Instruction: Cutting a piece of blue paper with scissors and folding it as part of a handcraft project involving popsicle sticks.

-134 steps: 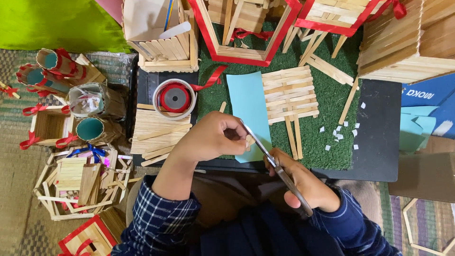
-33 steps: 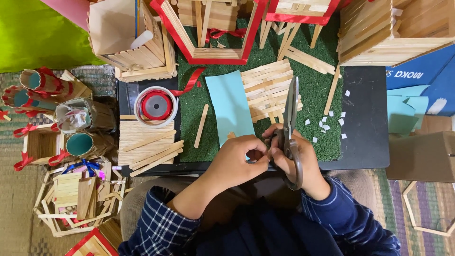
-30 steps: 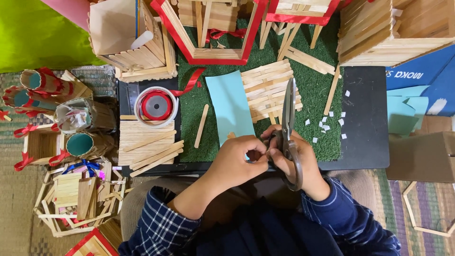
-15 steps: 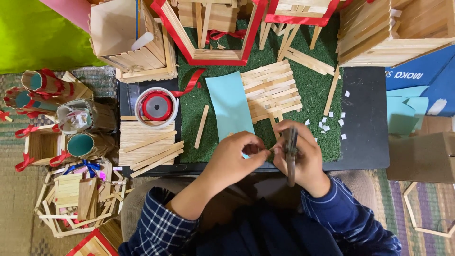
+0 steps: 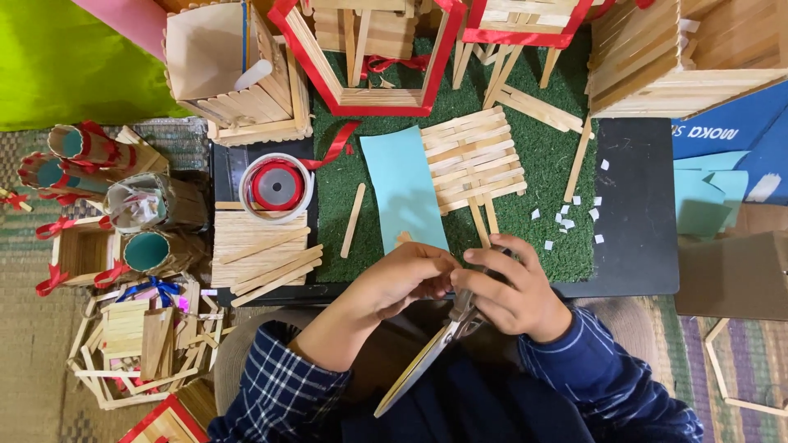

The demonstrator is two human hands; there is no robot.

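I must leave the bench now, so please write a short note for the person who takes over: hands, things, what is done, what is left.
Right hand: holds the scissors, blades pointing down toward the lap; whether they are open cannot be told.
Left hand: fingers meet the right hand's at the near edge of the light blue paper; what they pinch is hidden.
Things: paper lies on the green turf mat, beside a stick panel. Red ribbon roll and loose sticks lie to the left.
Done: small white scraps lie on the mat.
Left: the blue paper looks whole.

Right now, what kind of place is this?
Probably a home craft corner: glued wooden stick panels, a red ribbon spool, scissors in the hands, on a green turf mat.
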